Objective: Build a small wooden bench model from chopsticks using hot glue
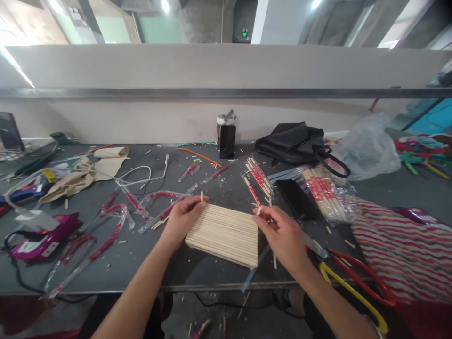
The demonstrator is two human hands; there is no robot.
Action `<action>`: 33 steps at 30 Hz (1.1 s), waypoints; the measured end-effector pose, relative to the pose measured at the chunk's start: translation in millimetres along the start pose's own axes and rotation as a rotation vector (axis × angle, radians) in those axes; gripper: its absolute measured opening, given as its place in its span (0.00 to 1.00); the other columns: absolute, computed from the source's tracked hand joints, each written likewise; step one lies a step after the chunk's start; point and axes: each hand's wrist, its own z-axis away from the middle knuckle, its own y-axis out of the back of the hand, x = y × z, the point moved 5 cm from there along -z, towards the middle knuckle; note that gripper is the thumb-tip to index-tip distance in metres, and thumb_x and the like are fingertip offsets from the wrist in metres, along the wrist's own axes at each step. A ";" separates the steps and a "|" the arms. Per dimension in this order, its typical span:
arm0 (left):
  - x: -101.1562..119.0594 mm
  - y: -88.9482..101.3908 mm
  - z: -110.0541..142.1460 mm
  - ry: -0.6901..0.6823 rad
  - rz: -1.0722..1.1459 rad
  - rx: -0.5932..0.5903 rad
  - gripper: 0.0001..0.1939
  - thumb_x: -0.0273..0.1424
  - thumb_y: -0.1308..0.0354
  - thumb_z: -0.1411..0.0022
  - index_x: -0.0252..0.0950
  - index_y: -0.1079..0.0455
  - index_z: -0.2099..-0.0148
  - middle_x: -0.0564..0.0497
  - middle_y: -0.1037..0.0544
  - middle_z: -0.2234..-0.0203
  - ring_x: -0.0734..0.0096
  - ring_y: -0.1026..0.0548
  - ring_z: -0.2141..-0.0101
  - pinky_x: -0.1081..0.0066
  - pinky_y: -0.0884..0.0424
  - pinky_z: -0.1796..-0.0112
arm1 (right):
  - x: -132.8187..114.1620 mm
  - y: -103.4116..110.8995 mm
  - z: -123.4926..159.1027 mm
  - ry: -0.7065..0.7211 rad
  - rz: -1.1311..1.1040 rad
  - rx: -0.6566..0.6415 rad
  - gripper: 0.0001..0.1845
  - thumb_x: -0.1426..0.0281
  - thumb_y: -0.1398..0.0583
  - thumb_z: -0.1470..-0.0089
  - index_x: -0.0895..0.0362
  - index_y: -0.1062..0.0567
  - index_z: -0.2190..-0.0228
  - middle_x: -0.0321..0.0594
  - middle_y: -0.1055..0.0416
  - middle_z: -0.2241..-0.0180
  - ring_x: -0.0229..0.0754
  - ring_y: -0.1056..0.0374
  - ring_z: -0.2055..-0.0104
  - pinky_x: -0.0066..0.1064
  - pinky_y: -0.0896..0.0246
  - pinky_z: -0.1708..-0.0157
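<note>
A flat panel of wooden chopsticks (pixel 226 233) laid side by side rests on the grey table (pixel 141 263) in front of me. My left hand (pixel 183 217) pinches the left end of one stick at the panel's far edge. My right hand (pixel 278 233) pinches the right end of the same stick, its tip showing between the fingers. The stick (pixel 229 207) lies along the far edge of the panel.
Empty red-printed plastic wrappers (pixel 106 235) litter the left. A pink glue gun (pixel 42 235) lies far left. Wrapped chopsticks (pixel 323 190), a black phone (pixel 296 197), a black bag (pixel 293 141), a black box (pixel 226 139) and a striped cloth (pixel 399 245) lie beyond and right. Red and yellow-handled tools (pixel 353 278) sit near my right wrist.
</note>
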 end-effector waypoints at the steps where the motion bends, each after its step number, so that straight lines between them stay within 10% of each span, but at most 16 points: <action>1: 0.8 0.9 -0.1 -0.009 -0.027 0.013 0.23 0.46 0.34 0.51 0.33 0.23 0.59 0.49 0.21 0.69 0.70 0.28 0.72 0.75 0.36 0.71 | 0.0 -0.4 -0.3 0.002 -0.004 -0.002 0.06 0.67 0.40 0.43 0.56 0.24 0.65 0.39 0.24 0.66 0.40 0.28 0.67 0.28 0.33 0.69; 15: 8.0 4.8 -1.1 -0.171 -0.447 0.032 0.20 0.44 0.47 0.42 0.33 0.22 0.62 0.50 0.22 0.71 0.68 0.29 0.71 0.75 0.39 0.74 | -0.8 -2.0 1.8 0.017 -0.002 -0.004 0.07 0.65 0.41 0.43 0.55 0.25 0.66 0.40 0.25 0.66 0.40 0.28 0.67 0.29 0.32 0.68; 33: 11.5 5.7 1.3 -0.145 -0.452 0.068 0.20 0.44 0.47 0.44 0.33 0.23 0.65 0.52 0.24 0.75 0.70 0.31 0.74 0.75 0.40 0.75 | 4.7 -4.1 2.9 -0.090 -0.064 -0.054 0.10 0.61 0.41 0.44 0.54 0.25 0.67 0.42 0.25 0.65 0.42 0.28 0.71 0.33 0.30 0.72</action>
